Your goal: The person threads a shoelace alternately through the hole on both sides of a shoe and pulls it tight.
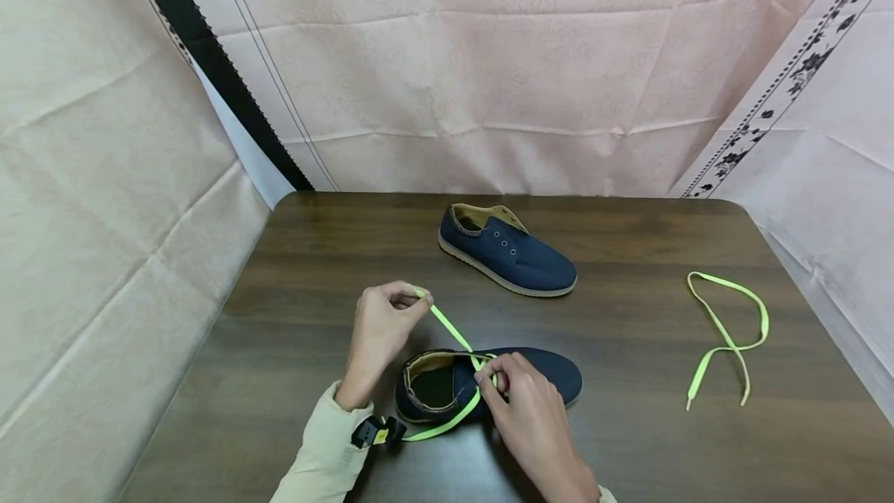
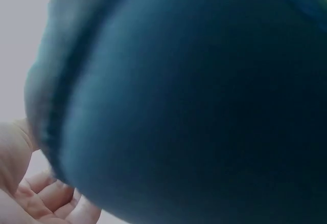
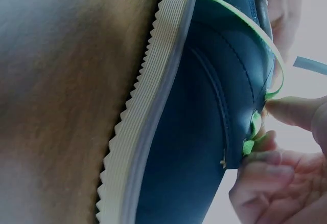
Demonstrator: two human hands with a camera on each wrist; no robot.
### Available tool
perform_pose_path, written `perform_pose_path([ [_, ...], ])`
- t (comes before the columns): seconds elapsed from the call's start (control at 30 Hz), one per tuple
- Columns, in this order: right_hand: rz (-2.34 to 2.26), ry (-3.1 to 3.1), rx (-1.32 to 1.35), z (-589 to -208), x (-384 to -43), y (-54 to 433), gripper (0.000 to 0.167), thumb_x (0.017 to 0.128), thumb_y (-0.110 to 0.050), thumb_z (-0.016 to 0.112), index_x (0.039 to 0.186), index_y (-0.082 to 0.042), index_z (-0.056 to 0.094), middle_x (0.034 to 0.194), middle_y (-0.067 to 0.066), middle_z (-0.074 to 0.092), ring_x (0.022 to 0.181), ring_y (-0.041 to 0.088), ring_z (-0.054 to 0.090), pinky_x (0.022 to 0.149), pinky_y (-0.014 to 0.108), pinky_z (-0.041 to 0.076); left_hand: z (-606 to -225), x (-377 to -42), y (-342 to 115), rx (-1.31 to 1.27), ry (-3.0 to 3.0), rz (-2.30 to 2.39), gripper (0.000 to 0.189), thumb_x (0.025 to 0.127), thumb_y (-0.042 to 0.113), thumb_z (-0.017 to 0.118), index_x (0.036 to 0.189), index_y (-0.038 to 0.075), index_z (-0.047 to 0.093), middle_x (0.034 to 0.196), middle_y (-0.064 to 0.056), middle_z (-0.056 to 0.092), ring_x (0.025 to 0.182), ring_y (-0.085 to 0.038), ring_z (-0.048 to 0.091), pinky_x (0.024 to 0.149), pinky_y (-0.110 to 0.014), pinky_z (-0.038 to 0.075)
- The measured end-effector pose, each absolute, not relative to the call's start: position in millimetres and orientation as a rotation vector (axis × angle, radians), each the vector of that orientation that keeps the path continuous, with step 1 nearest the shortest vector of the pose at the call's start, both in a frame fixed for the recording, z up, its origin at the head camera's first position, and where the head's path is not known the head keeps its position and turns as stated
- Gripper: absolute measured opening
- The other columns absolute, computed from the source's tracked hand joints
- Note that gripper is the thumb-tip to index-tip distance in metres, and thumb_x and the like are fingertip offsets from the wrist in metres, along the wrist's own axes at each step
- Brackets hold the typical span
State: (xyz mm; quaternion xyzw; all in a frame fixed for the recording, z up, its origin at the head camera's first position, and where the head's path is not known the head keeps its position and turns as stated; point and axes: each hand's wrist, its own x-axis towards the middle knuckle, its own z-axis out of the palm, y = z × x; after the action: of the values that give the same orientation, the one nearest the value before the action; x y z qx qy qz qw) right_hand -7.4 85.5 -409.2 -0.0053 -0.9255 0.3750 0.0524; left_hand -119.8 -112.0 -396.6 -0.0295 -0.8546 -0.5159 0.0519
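Note:
A navy canvas shoe lies on the table with its toe to the right, a neon green shoelace threaded through its eyelets. Up and left of the opening, my left hand pinches one end of this lace and holds it taut. My right hand is at the eyelets, pinching the lace between thumb and curled fingers. In the right wrist view, the lace arcs along the shoe's side to the thumb. The shoe's heel fills most of the left wrist view and hides much there.
Behind stands a second navy shoe, with bare eyelets. Another green shoelace lies crossed over itself on the right of the brown wooden table. Pale cloth sheets hang behind the table and at its sides.

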Motion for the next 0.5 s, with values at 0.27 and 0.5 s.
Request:
perform_pose_path([
  [0.27,1.335,-2.611,0.039,-416.3,-2.3,114.8,0.016,0.095,-0.015,0.081,0.107,-0.018,0.071,0.090,-0.009,0.053,0.075,0.006,0.047,0.065,0.024,0.042,-410.9,-115.3,-122.4,-0.136,-2.874,-1.399,0.021,0.093,0.020,0.082,0.110,0.009,0.079,0.080,0.003,0.079,0.067,-0.011,0.067,0.065,-0.032,0.048],
  [0.5,1.071,-2.815,0.153,-418.8,-3.7,151.1,0.049,0.089,-0.030,0.088,0.131,-0.016,0.067,0.124,0.005,0.058,0.116,0.026,0.052,0.094,0.051,0.047,-409.1,-99.0,-128.4,-0.227,-2.942,-1.343,0.046,0.099,0.031,0.077,0.138,0.007,0.068,0.098,0.003,0.080,0.088,-0.013,0.076,0.078,-0.039,0.060],
])
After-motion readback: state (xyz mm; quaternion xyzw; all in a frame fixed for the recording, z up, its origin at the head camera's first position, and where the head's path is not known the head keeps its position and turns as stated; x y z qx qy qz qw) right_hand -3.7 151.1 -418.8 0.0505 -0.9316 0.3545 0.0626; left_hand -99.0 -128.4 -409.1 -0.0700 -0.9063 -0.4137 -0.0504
